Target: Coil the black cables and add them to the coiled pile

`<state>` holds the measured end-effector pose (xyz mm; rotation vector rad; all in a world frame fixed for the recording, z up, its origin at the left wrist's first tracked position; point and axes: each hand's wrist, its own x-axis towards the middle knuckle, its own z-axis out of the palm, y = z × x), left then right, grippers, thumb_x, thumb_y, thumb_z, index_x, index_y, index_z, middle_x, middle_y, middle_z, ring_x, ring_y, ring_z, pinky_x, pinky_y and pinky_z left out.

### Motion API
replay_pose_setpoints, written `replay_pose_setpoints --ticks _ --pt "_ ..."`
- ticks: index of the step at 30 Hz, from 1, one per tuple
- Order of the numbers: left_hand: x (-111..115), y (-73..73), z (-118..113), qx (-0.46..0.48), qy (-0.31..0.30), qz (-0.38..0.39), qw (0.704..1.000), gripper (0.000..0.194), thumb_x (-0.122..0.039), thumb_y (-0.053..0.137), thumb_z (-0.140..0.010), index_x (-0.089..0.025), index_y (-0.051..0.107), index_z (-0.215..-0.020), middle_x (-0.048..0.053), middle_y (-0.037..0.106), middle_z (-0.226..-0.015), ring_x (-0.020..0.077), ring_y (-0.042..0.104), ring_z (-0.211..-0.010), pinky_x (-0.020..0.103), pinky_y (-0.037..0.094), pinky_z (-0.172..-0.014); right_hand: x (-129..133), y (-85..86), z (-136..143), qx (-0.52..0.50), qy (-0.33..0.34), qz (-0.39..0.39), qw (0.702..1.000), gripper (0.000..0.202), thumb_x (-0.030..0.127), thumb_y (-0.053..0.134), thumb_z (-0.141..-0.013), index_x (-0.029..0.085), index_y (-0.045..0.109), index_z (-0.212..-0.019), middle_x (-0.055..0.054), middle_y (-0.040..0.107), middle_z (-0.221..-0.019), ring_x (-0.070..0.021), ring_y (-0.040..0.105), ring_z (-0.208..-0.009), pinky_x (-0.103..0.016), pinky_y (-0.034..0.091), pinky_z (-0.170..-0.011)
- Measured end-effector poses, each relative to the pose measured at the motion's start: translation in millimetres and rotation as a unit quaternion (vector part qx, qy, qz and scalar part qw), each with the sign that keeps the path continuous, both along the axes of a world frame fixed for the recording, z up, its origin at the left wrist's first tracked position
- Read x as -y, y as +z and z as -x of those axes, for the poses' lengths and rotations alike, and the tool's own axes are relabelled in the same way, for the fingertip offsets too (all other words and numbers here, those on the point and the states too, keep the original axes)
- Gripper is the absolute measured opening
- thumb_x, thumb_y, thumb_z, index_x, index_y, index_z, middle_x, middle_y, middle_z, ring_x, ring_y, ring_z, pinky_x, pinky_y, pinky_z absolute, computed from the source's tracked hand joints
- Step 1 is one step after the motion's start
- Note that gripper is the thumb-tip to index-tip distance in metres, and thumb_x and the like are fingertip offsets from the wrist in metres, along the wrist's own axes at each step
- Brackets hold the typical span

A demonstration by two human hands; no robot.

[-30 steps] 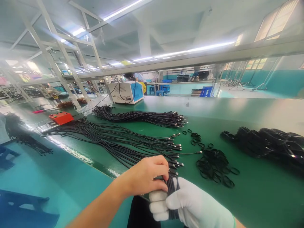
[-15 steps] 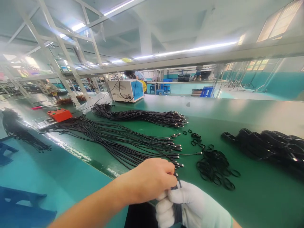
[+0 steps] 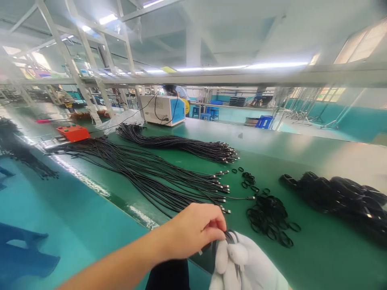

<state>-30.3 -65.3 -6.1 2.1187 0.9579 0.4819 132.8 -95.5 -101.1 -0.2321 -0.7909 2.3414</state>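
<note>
In the head view, my gloved right hand (image 3: pixel 246 262) is closed around a coiled black cable (image 3: pixel 231 237) at the near edge of the bench. My bare left hand (image 3: pixel 196 227) meets it from the left, thumb and fingers pinched on the top of the coil. The grip hides much of the coil. Just beyond my hands, loose black cables (image 3: pixel 145 171) with metal-tipped plugs fan across the green bench. A thicker bundle of cables (image 3: pixel 178 143) lies behind them. Small black bands (image 3: pixel 270 215) are heaped to the right of my hands.
Coiled black cables (image 3: pixel 335 195) are piled at the right. An orange-red control box (image 3: pixel 73 132) sits at the left edge, with a white and blue machine (image 3: pixel 165 109) at the back. Blue stools (image 3: pixel 27 249) stand on the floor at left. A shelf beam (image 3: pixel 217 78) spans above the bench.
My right hand has shifted slightly right and turned, its fingers now pointing more upward around the coil. My left hand still pinches at the top. The whole view has tilted a little.
</note>
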Motion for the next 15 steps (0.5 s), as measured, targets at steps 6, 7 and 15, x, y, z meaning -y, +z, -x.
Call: replay_pose_setpoints --ticks 6,7,15 --pt "27 -22.0 -4 0.092 0.101 -0.074 0.988 0.017 -0.019 0.044 -0.089 -0.02 0.06 -0.095 0.001 0.057 -0.09 0.011 0.055 -0.077 0.021 0.043 -0.071 -9 -7.1 1 0.059 -0.001 -0.04 0.997 0.04 0.047 0.072 -0.058 0.007 0.066 -0.063 -0.011 0.062 -0.055 -0.018 0.057 -0.052 -0.028 0.043 -0.052" --pt "28 -22.9 -4 0.101 0.103 -0.053 0.988 0.017 -0.018 0.044 -0.088 -0.02 0.059 -0.096 0.001 0.056 -0.091 0.0111 0.054 -0.078 0.021 0.043 -0.071 -9 -5.9 0 0.067 0.002 -0.043 0.997 0.04 0.046 0.073 -0.057 0.007 0.065 -0.062 -0.011 0.062 -0.055 -0.0168 0.055 -0.05 -0.027 0.042 -0.05" --pt "26 -32.9 -6 0.198 0.108 -0.023 0.974 0.013 -0.02 0.048 -0.087 -0.02 0.06 -0.094 0.001 0.056 -0.089 0.0116 0.054 -0.079 0.022 0.044 -0.071 -11 18.2 -5 0.103 -0.026 -0.09 0.99 0.034 0.041 0.077 -0.056 0.011 0.063 -0.063 -0.004 0.059 -0.057 -0.0117 0.048 -0.05 -0.024 0.039 -0.051"
